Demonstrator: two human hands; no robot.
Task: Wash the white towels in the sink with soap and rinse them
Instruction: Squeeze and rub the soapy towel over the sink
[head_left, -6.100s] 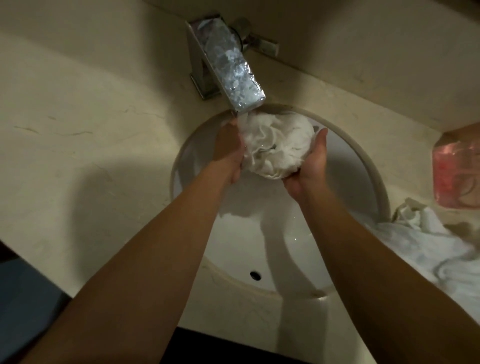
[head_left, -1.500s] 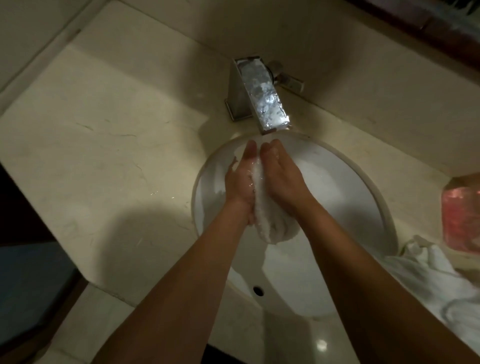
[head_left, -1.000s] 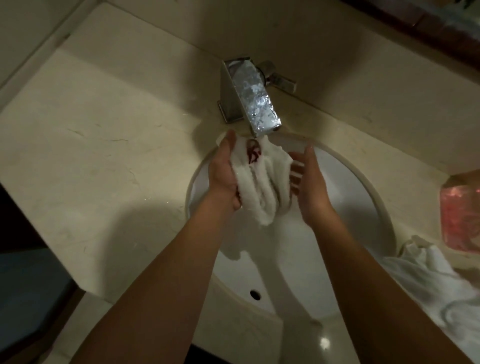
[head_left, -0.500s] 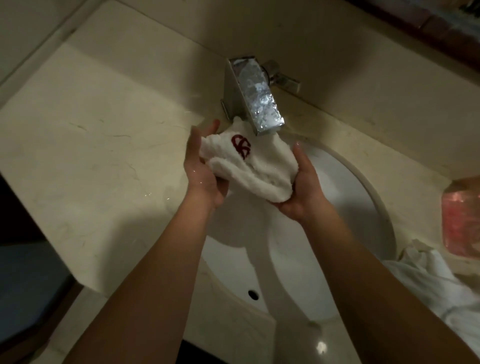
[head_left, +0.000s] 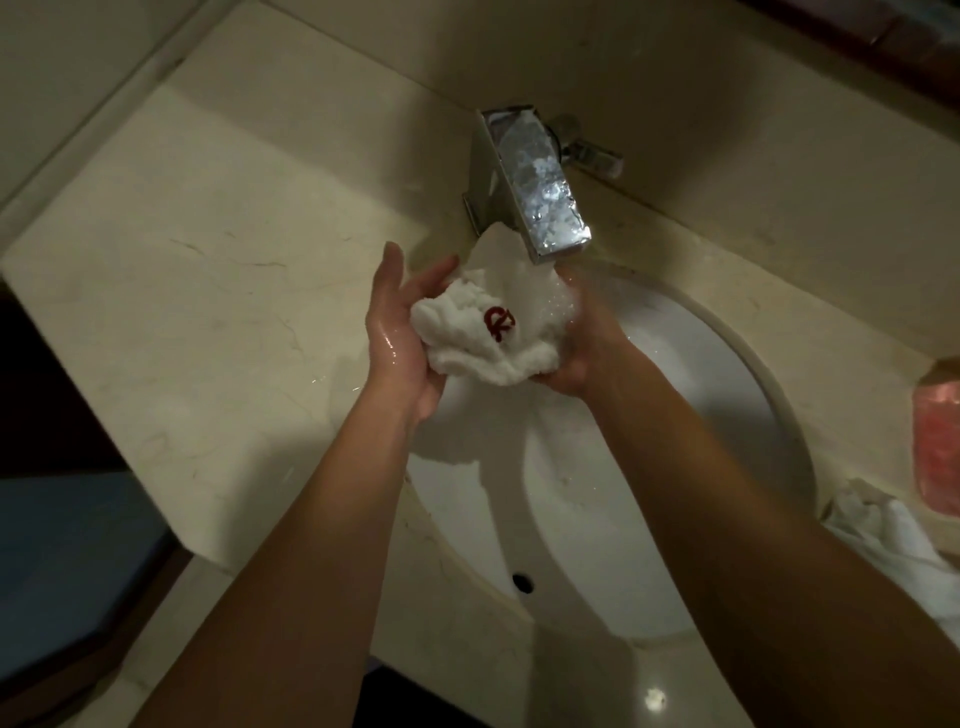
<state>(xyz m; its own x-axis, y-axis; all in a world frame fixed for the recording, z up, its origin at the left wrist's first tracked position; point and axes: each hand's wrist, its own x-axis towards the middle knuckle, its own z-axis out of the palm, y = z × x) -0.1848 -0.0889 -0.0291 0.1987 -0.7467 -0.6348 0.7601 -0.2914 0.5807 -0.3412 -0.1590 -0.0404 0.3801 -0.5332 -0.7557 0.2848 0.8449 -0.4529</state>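
Note:
A bunched white towel (head_left: 493, 332) with a red emblem sits between both hands above the left part of the round white sink (head_left: 737, 415). My left hand (head_left: 400, 338) cups its left side with the fingers curved up round it. My right hand (head_left: 582, 348) holds it from below on the right, mostly hidden under the cloth. The towel's top corner reaches up to the spout of the chrome faucet (head_left: 540, 192), where water runs onto it.
A beige marble counter (head_left: 208, 291) surrounds the sink. More white towels (head_left: 893, 545) lie heaped at the right edge, below a pink soap container (head_left: 937, 441). The overflow hole (head_left: 522, 581) is in the near basin wall. A backsplash wall rises behind the faucet.
The hands pressed the towel flat between the palms, then opened it and bunched it with the red emblem facing up. The bundle has shifted slightly left under the spout.

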